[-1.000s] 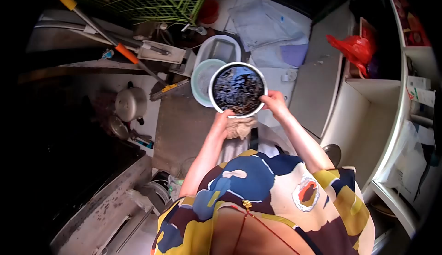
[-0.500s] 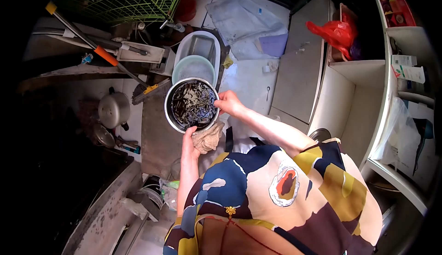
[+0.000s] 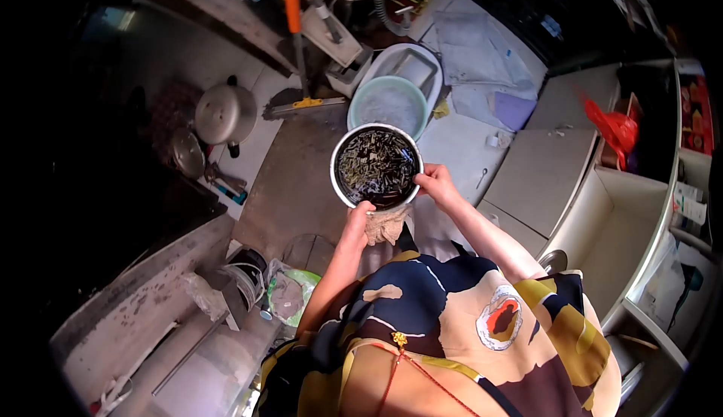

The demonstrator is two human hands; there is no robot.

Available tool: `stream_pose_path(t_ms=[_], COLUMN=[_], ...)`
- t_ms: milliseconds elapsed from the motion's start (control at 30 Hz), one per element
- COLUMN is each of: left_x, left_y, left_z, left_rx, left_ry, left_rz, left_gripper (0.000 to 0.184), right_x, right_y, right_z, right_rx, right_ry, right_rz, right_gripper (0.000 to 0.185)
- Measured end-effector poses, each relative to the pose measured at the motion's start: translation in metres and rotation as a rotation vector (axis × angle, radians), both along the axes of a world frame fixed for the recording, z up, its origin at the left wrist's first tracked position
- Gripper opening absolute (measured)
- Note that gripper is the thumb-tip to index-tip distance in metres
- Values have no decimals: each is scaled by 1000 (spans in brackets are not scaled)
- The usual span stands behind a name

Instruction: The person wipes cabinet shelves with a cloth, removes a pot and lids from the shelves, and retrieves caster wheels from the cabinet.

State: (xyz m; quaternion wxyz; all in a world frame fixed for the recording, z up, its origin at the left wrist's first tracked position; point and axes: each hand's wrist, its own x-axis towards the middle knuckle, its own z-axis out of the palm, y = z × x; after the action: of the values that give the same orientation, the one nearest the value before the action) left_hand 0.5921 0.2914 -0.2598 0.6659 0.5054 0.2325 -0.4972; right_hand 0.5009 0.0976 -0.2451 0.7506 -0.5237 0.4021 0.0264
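Note:
A round metal pot (image 3: 378,167), full of dark liquid with strips of something in it, is held level in front of my body. My left hand (image 3: 357,226) grips its near left rim, thumb on top. A crumpled beige cloth (image 3: 386,227) hangs under the pot beside that hand. On the right side, my right hand (image 3: 437,184) pinches the rim between thumb and fingers. Just beyond the pot is a pale green basin (image 3: 388,105), partly over a white oval tub (image 3: 425,67).
A lidded pot (image 3: 226,114) and a smaller pan (image 3: 187,153) lie at the left. A broom (image 3: 294,7) and a yellow-clipped squeegee (image 3: 309,104) stand beyond. White cabinets (image 3: 542,172) line the right, with a red bag (image 3: 614,131). A plastic bag (image 3: 290,293) is at lower left.
Both hands still hold the pot. It shifted left and nearer my body, then the view turned, bringing more of the left-hand area into sight. The basin now shows more fully beyond the pot.

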Motion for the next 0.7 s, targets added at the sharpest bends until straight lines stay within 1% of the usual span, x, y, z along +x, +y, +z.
stream_pose_path(t_ms=[33,100,167,200,300,333,400,533,633,667,700], left_x=[8,16,28,32,45,47,51,61,67,75,75], left_y=[7,18,33,41,63,68,78,89,104,100,101], left_z=[5,15,16,17,8,5,-2,2,-16,18,24], left_rx=[12,20,67,26,7,5,80,138,121,121,129], left_ry=[25,-33,36,22,0,-4,-165,-258,-229,-188,-197], left_rz=[-25,30,31,61,131,157,250,336,361,354,380], left_gripper=[40,34,38,38,47,47,35,39,37,35,35], right_x=[5,18,33,39,62,70,84,110,134,143,151], right_y=[7,19,31,36,49,51,57,62,60,62,65], right_z=[2,5,9,12,11,22,25,20,25,31,38], right_rx=[23,49,59,56,29,49,75,112,133,138,141], right_ry=[-21,-39,-5,15,17,23,12,-3,25,70,61], right_rz=[-1,24,79,123,226,268,315,389,481,505,532], right_gripper=[18,19,20,19,20,21,22,23,22,22,22])
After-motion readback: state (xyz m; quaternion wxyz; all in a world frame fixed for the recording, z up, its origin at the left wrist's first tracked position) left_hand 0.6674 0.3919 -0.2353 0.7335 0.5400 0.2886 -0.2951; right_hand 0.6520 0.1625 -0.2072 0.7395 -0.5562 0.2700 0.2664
